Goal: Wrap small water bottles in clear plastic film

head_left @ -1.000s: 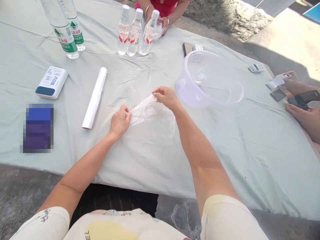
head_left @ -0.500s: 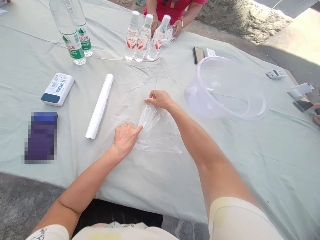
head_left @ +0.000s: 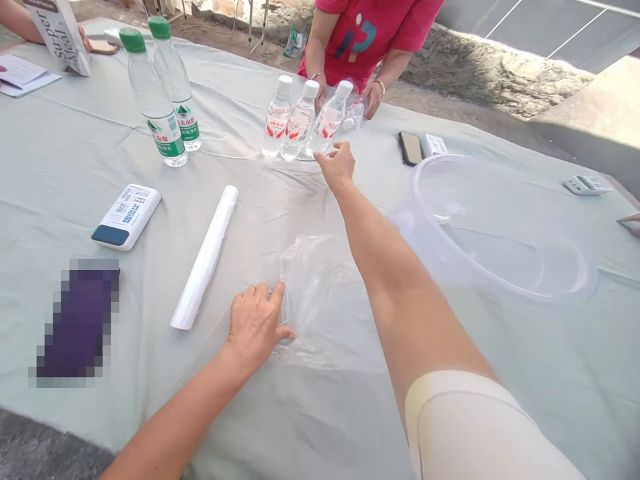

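My left hand [head_left: 257, 320] lies palm down with thumb and forefinger spread, at the left edge of a thin clear plastic bag [head_left: 325, 307] flat on the cloth. My right hand [head_left: 339, 165] is stretched forward, fingers apart and nothing in them. Its fingertips are close to the base of the rightmost of three small water bottles [head_left: 330, 120] with white caps and red-marked labels; I cannot tell whether they touch. The other two, a left bottle [head_left: 276, 123] and a middle bottle [head_left: 300, 123], stand upright beside it.
Left of the bag lies a white plastic roll [head_left: 205, 260], beside a white and blue device [head_left: 127, 217] and a blurred dark object [head_left: 80, 320]. Two green-capped bottles [head_left: 160, 113] stand behind. A clear basin [head_left: 500, 227] is at right, near a phone [head_left: 411, 149]. Across the table is a person in a red shirt [head_left: 365, 40].
My right hand has let go of the bag and moved forward to the small bottles. The bag now lies flatter. My left hand has opened its thumb on it. The view has tilted up.
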The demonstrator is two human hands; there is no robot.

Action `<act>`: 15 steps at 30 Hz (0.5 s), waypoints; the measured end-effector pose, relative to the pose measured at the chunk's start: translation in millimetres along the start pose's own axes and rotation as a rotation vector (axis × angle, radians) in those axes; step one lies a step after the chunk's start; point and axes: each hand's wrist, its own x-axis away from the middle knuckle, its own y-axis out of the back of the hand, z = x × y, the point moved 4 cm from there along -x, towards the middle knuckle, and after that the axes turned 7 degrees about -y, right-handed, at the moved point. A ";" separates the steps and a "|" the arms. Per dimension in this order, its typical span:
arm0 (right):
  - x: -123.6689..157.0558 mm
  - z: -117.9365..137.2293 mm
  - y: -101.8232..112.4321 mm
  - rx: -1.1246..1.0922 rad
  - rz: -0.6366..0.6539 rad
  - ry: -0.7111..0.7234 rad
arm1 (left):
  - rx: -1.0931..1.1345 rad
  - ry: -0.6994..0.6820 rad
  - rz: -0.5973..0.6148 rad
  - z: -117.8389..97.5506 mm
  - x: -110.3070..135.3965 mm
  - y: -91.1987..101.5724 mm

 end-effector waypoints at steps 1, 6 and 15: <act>-13.1 9.8 -7.4 -0.029 -0.030 0.026 | 0.007 0.006 0.010 0.6 -0.7 -0.3; -38.1 67.6 -40.4 -0.085 -0.125 0.166 | 0.039 0.023 0.031 2.7 -4.8 -3.2; -14.9 86.1 -35.3 -0.065 -0.044 -0.053 | 0.044 0.017 0.071 3.3 -7.1 -3.1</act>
